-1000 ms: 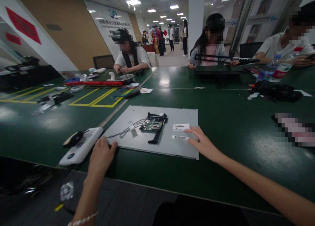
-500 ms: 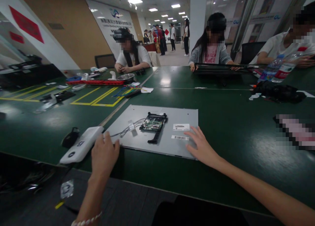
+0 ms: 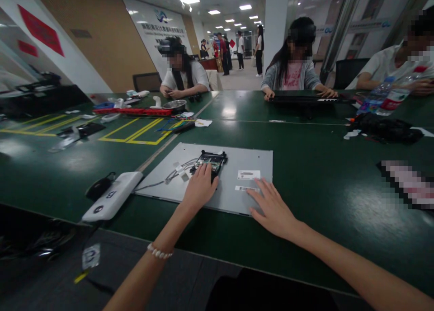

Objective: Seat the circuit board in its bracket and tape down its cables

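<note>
A flat grey metal panel (image 3: pixel 230 201) lies on the green table in front of me. On it sits a green circuit board in a black frame (image 3: pixel 217 158), with thin grey cables (image 3: pixel 168 177) running off its left side. My left hand (image 3: pixel 200 186) is over the near part of the board, fingers extended; it partly hides the board, and firm contact cannot be made out. Over the panel's right near corner rests my right hand (image 3: pixel 271 207), its fingers spread beside two white labels (image 3: pixel 249 175). Nothing is held in it.
A white power bank (image 3: pixel 113 198) and a small black object (image 3: pixel 101 186) lie left of the panel. Bottles (image 3: pixel 391 96) and a black bundle (image 3: pixel 386 126) are at the right. Across the table sit people, one with hands on a black panel (image 3: pixel 301 98).
My left hand has moved right, from the panel's left near corner to the circuit board. My right hand has shifted slightly left and nearer me.
</note>
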`<act>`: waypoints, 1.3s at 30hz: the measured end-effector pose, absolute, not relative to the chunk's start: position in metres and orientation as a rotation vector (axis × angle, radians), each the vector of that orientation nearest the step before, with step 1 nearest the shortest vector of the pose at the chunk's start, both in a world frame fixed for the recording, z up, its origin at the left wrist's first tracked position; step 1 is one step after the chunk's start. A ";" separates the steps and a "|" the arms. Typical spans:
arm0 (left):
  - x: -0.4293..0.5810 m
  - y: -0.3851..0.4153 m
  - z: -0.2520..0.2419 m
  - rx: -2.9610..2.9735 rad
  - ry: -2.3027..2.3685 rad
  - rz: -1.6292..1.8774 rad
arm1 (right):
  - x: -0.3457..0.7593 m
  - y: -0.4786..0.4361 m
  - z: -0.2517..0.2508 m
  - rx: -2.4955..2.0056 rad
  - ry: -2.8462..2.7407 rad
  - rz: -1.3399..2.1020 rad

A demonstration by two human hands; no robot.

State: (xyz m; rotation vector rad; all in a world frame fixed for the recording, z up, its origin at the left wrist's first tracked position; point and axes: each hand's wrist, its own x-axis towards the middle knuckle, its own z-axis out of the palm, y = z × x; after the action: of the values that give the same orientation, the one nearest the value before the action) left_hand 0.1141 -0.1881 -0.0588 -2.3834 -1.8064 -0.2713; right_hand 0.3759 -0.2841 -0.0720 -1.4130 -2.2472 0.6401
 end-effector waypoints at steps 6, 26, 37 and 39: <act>0.108 -0.152 -0.058 -2.326 -1.862 -0.291 | 0.376 -0.285 -0.073 -1.423 -2.256 0.662; 0.067 -0.129 -0.049 -2.157 -1.916 -0.461 | 0.373 -0.289 -0.063 -1.495 -2.381 0.531; 0.013 -0.126 -0.023 -2.015 -2.043 -0.049 | 0.373 -0.290 -0.065 -1.513 -2.361 0.547; 0.013 -0.116 -0.010 -1.971 -2.040 -0.087 | 0.373 -0.289 -0.067 -1.505 -2.357 0.546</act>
State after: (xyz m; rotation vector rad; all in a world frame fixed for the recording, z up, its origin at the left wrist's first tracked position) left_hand 0.0130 -0.1162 -0.0098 -1.9710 -2.0402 -0.0871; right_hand 0.3733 -0.2892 -0.0671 -1.5053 -2.3573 0.5458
